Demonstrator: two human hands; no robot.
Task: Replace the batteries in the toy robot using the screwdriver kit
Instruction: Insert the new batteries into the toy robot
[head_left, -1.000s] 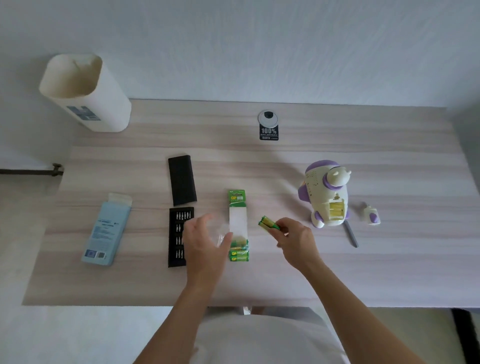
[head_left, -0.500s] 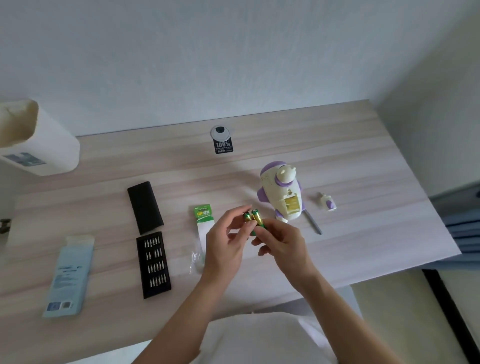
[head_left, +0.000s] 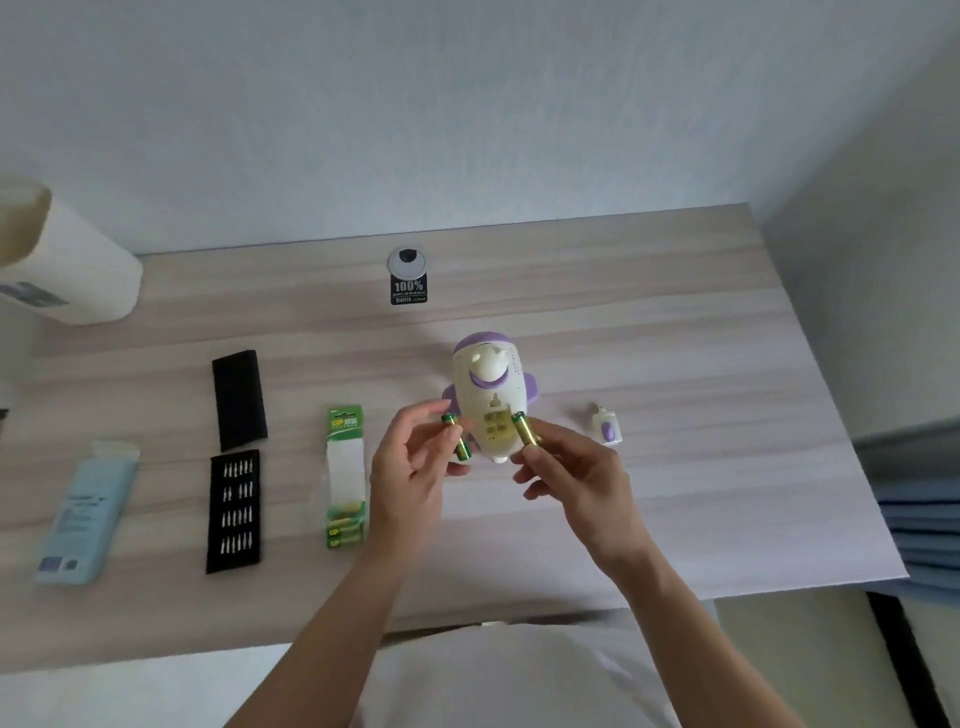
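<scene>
Toy robot sits on the table just beyond both hands, its battery bay uncovered and facing the camera.

The left hand pinches one green-and-gold battery between thumb and fingertips at the bay's left side. The right hand pinches a second battery, whose upper end overlaps the bay's right edge; the two cells are apart, with the bay between them. A small white-and-purple cover lies on the table to the right of the right hand. Just left of the left hand is the green battery pack, with cells at its near end. Farther left are the black bit tray, a black sleeve beyond it, and a pale blue box. Well beyond the hands is a round grommet with a "100%" sticker.
</scene>
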